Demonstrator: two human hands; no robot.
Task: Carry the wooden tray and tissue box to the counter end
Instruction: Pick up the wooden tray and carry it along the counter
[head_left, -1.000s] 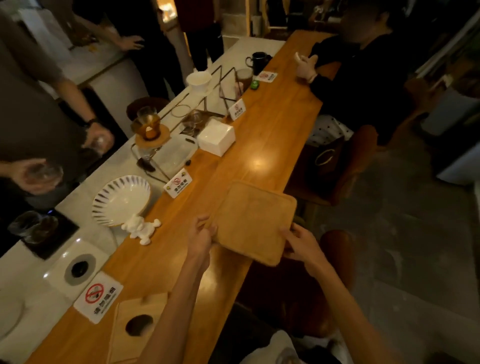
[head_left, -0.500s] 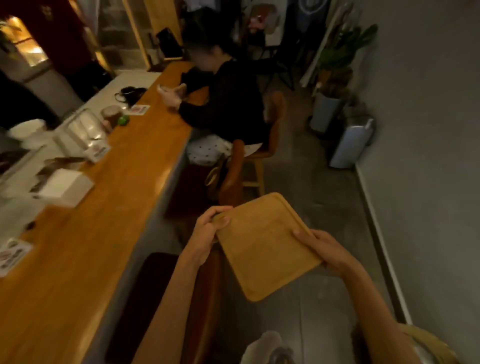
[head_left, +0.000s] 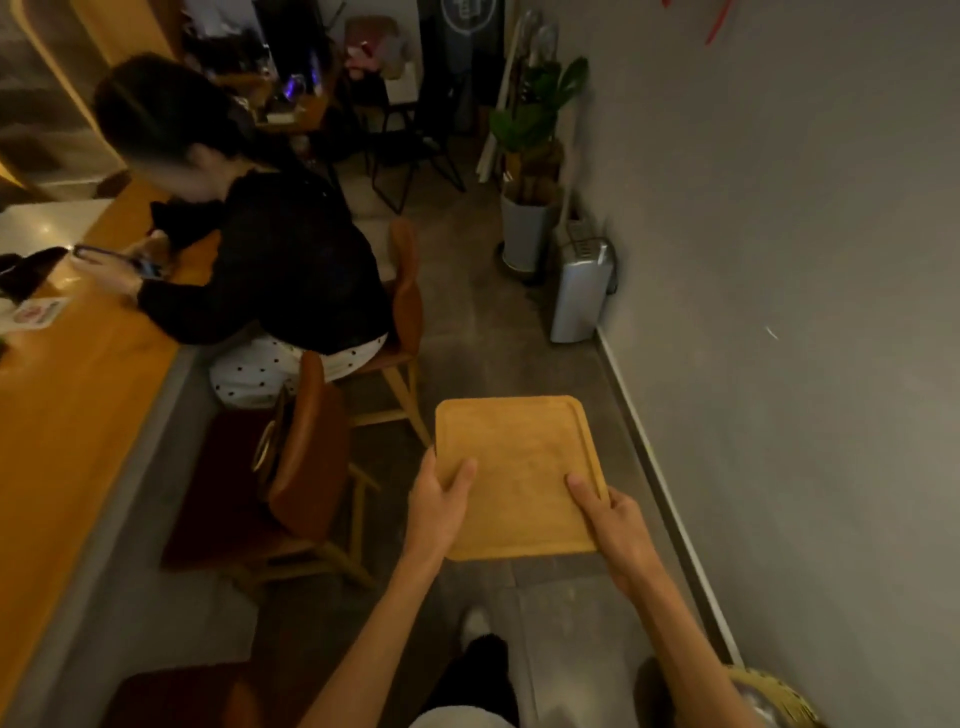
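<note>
The light-coloured rectangular wooden tray with rounded corners and a raised rim (head_left: 519, 475) sits in the lower centre of the frame, carried clear of any surface above the grey floor (head_left: 483, 332), roughly level and empty. The left hand (head_left: 440, 506) clasps the tray's near-left edge, thumb laid across the top face and fingers hidden beneath; the right hand (head_left: 615, 525) clasps the near-right edge likewise, thumb on top by the rim. Judged purpose: a grip on both sides keeps the flat board level and steady while walking. The long orange-brown wooden counter (head_left: 67, 395) runs along the left edge of the frame, well apart from the tray. A seated person in a dark top (head_left: 291, 260) occupies a wooden chair (head_left: 408, 312) at the counter in the upper left. The tissue box is not in view; that part of the task appears outstanding. A potted plant (head_left: 530, 156) stands against the right-hand wall, upper centre.
</note>
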